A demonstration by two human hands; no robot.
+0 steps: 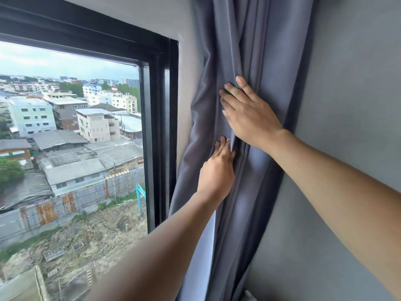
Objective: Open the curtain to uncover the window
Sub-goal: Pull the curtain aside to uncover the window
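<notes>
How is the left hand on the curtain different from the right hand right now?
The right hand lies higher on the curtain, while the left hand sits lower and nearer the window. The right hand is spread flat with fingers apart and pointing up-left; the left hand's fingers are close together, their tips tucked into a fold. Both are bare, reach in from below, and press the gathered grey fabric towards the wall.

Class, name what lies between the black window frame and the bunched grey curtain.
A bare strip of grey wall separates window frame from curtain, in the head view.
</notes>
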